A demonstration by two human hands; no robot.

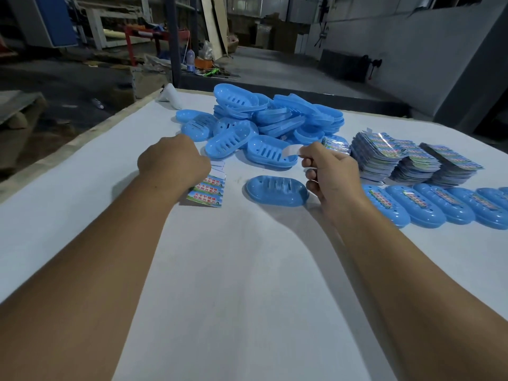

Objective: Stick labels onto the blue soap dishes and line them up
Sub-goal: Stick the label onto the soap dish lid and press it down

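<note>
My left hand [173,160] holds a label sheet [207,189] with printed stickers down on the white table [233,270]. My right hand [328,171] pinches a peeled label [291,150], white side toward me, above the table. Just below it lies one blue soap dish [276,190], upside down and unlabelled. A loose pile of blue soap dishes [264,125] sits behind it. At the right, a row of labelled dishes [439,204] lies side by side.
Stacks of label sheets [406,158] stand at the right behind the row. A white paper roll [170,95] lies at the table's far left corner. The table's left edge runs diagonally; beyond it is a cluttered workshop floor.
</note>
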